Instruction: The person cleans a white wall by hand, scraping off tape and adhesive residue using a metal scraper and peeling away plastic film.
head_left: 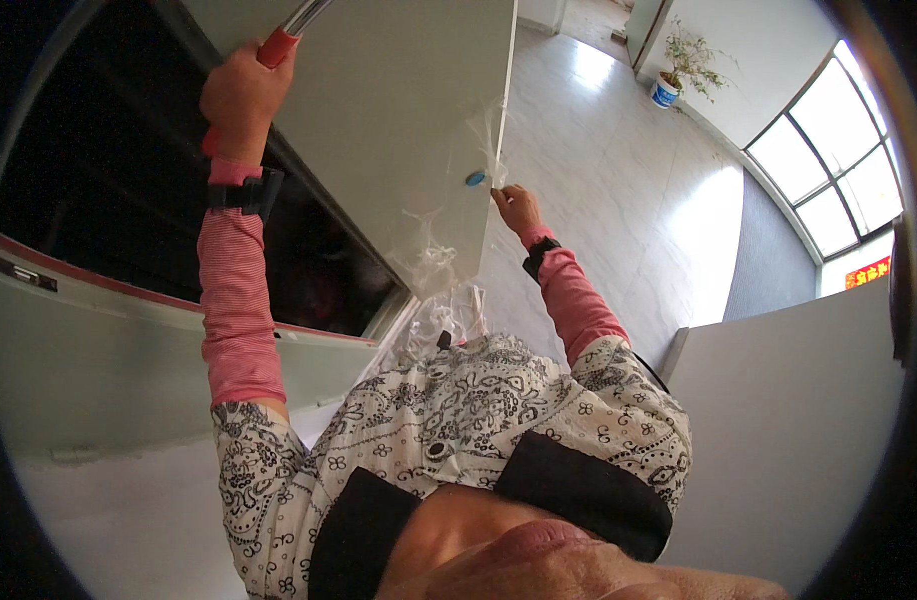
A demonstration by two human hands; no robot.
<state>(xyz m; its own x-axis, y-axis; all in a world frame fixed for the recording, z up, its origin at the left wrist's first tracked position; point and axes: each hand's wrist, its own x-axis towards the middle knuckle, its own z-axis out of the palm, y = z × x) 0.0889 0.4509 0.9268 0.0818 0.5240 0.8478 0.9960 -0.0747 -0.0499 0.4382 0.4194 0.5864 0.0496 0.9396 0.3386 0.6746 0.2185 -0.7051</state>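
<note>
My left hand [242, 101] is closed around the red grip of a metal-shafted tool [278, 47]. The shaft runs out of the top of the view, so its head is hidden. A pale grey-green door panel [383, 112] stands before me, with a blue round fitting [475, 178] near its right edge. Beside that edge, the fingers of my right hand [520, 208] pinch a thin strip of clear plastic film [493, 146]. More crumpled clear film [432, 262] hangs low along the panel, reaching down in front of my shirt.
A dark opening [316, 255] with a frame lies on the left, a metal strike plate [35, 277] in its near side. Shiny tile floor [601, 172] stretches to the right. Farther off are a potted plant [665, 90], a grey mat [773, 247] and a barred window [826, 150].
</note>
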